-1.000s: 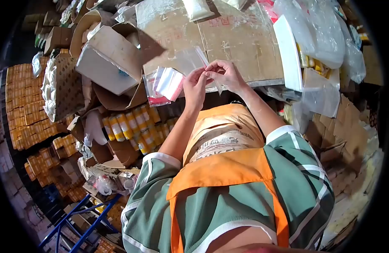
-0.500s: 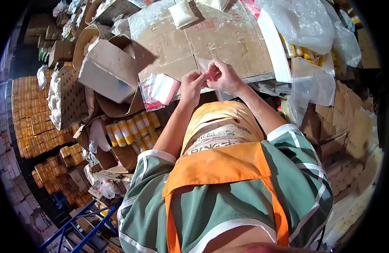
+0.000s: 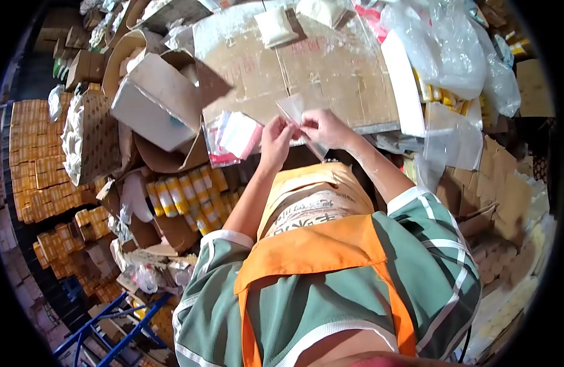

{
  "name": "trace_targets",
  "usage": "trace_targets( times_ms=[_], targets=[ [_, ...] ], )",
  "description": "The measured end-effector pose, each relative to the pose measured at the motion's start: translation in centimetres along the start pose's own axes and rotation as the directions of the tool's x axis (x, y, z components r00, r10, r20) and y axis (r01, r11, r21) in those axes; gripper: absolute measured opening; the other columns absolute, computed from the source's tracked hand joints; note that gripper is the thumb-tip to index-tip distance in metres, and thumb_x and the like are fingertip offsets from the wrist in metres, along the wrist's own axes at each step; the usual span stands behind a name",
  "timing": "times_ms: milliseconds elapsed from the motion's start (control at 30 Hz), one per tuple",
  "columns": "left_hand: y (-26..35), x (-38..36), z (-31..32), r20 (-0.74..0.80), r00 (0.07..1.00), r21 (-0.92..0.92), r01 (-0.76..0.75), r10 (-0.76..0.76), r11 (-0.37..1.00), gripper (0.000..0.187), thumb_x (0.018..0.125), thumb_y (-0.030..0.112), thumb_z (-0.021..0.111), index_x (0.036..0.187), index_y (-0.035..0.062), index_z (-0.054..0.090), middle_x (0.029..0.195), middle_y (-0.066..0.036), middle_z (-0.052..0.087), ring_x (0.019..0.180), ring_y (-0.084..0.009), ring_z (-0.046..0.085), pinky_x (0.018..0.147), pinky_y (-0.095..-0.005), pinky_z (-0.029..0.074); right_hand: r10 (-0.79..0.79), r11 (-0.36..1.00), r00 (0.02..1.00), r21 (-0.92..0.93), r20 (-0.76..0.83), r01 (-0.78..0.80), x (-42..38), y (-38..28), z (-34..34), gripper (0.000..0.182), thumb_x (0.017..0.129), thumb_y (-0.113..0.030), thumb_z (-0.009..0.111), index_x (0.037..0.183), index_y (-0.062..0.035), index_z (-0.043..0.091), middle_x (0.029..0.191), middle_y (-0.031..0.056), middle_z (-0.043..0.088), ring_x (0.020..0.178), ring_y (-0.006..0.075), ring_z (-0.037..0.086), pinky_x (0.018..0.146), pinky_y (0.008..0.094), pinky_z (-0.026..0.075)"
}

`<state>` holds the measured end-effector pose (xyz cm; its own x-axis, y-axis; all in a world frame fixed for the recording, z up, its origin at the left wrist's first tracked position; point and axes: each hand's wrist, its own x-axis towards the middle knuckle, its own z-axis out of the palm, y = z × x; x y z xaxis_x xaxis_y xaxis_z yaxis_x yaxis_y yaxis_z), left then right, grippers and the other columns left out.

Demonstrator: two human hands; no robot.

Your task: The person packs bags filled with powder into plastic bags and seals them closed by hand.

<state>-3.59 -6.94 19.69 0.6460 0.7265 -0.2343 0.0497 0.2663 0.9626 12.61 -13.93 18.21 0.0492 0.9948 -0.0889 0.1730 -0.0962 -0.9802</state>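
Over the near edge of the cardboard-covered table (image 3: 245, 73), both my hands pinch a small clear plastic bag (image 3: 292, 106) with a pinkish edge. My left hand (image 3: 277, 137) has its thumb and fingers closed on one side of the bag. From the other side my right hand (image 3: 326, 128) grips it, fingers curled and pressed together. The bag is turned nearly edge-on and sticks out above and below my fingers. Beside my left hand lies a pile of flat plastic bags (image 3: 240, 136) with white and red-pink printing, at the table's near edge.
Two filled white pouches (image 3: 274, 27) lie at the table's far side. A white foam box (image 3: 156, 101) stands tilted at left among open cartons. Large clear plastic bags (image 3: 441, 52) cover yellow packets at right. Below left is a carton of yellow-and-white packets (image 3: 187, 192).
The bag has turned and now shows as a long strip between my hands. My right hand has lowered slightly and flattened its grip. The view has shifted a little.
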Motion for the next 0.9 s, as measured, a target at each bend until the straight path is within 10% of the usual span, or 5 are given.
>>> trace_targets(
  times_ms=[100, 400, 533, 633, 900],
  targets=[
    [-0.5, 0.5, -3.0, 0.143, 0.987, 0.034, -0.072, 0.067, 0.997, 0.008, 0.091, 0.007, 0.051, 0.086, 0.0010, 0.052, 0.076, -0.006, 0.059, 0.068, -0.0121, 0.058, 0.062, -0.0244, 0.047, 0.077, 0.995, 0.960, 0.041, 0.270, -0.092, 1.6, -2.6, 0.5, 0.012, 0.082, -0.007, 0.056, 0.082, 0.0010, 0.064, 0.066, 0.0061, 0.064, 0.060, 0.0105, 0.056, 0.057, 0.0274, 0.046],
    [5.4, 1.7, -10.6, 0.414, 0.897, 0.065, 0.140, -0.154, 0.988, 0.034, 0.100, 0.025, 0.046, 0.104, -0.0018, 0.066, 0.070, 0.000, 0.061, 0.055, -0.0040, 0.047, 0.049, -0.0199, 0.037, 0.067, 0.978, 0.987, -0.205, 0.145, -0.036, 6.5, -8.1, 5.9, 0.018, 0.072, -0.012, 0.062, 0.083, 0.0012, 0.068, 0.066, 0.0139, 0.065, 0.060, 0.0149, 0.061, 0.059, 0.0320, 0.048],
    [6.2, 2.4, -14.2, 0.516, 0.855, -0.170, 0.150, -0.041, 0.974, 0.035, 0.100, 0.025, 0.045, 0.103, -0.0042, 0.065, 0.064, -0.004, 0.059, 0.049, -0.0065, 0.046, 0.045, -0.0214, 0.039, -0.013, 0.946, 0.982, 0.320, 0.191, -0.050, 8.3, -9.1, 8.3, 0.030, 0.090, -0.024, 0.063, 0.069, -0.0032, 0.066, 0.059, -0.0013, 0.058, 0.053, 0.0056, 0.051, 0.050, 0.0224, 0.041],
    [6.8, 2.5, -15.4, 0.472, 0.878, -0.277, 0.066, 0.077, 0.959, 0.042, 0.100, 0.024, 0.045, 0.064, 0.0031, 0.049, 0.051, -0.003, 0.048, 0.043, -0.0114, 0.046, 0.041, -0.0258, 0.041, 0.056, 0.899, 0.992, 0.427, 0.109, -0.097, 8.8, -9.5, 9.9, 0.033, 0.091, -0.024, 0.062, 0.065, -0.0041, 0.064, 0.058, -0.0007, 0.057, 0.053, 0.0063, 0.051, 0.051, 0.0222, 0.040],
    [5.3, 1.2, -18.0, 0.384, 0.923, -0.305, 0.135, -0.008, 0.943, 0.046, 0.099, 0.028, 0.047, 0.059, 0.0051, 0.045, 0.046, -0.006, 0.045, 0.037, -0.0144, 0.045, 0.036, -0.0270, 0.037, 0.229, 0.509, 0.972, 0.857, -0.053, -0.073, 9.1, -8.1, 16.4, 0.031, 0.094, -0.022, 0.052, 0.069, -0.0047, 0.058, 0.063, 0.0073, 0.060, 0.065, 0.0206, 0.066, 0.061, 0.0312, 0.053]
  ],
)
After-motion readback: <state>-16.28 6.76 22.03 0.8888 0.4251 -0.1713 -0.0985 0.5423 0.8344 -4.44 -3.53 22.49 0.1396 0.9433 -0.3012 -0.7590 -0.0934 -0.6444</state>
